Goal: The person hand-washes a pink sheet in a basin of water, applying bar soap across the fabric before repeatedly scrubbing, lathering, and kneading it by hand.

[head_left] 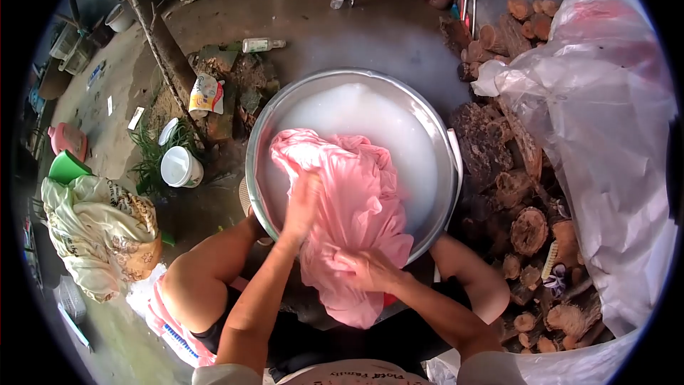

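A large metal basin (258,192) holds cloudy, whitish water (413,150). Wet pink cloth (356,178) lies partly in the water and drapes over the basin's near rim toward my lap. My left hand (305,203) is on the left side of the cloth, blurred by motion, so its fingers cannot be made out. Nearer to me, my right hand (367,269) has its fingers closed on the lower part of the cloth.
Left of the basin are a white tub (181,167), a green scoop (68,167), a pink jug (68,140) and piled light cloth (103,232). A glass bottle (263,45) lies beyond. Cut logs (529,232) and plastic sheeting (598,142) are at right.
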A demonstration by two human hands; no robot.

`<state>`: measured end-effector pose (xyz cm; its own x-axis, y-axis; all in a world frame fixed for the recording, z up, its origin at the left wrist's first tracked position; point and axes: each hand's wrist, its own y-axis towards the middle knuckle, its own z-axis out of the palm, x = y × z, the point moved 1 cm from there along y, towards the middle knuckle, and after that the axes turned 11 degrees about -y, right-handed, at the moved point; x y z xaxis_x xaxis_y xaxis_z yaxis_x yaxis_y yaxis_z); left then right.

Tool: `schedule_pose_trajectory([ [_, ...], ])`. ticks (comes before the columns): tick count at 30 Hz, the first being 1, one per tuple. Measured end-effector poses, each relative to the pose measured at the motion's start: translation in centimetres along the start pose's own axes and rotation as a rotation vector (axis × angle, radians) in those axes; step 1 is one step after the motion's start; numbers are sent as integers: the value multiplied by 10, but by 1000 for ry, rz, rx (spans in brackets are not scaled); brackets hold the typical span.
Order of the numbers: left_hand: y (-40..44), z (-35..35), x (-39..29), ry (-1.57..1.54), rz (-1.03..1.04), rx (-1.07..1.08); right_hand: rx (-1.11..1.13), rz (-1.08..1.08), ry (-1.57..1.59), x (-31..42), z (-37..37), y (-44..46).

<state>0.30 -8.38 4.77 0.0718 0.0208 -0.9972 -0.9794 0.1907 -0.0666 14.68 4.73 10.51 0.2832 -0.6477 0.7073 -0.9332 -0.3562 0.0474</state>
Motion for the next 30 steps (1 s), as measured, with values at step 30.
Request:
schedule_pose_trajectory([
  [30,52,22,114,935,573,550,-468,415,-184,-70,23,23],
])
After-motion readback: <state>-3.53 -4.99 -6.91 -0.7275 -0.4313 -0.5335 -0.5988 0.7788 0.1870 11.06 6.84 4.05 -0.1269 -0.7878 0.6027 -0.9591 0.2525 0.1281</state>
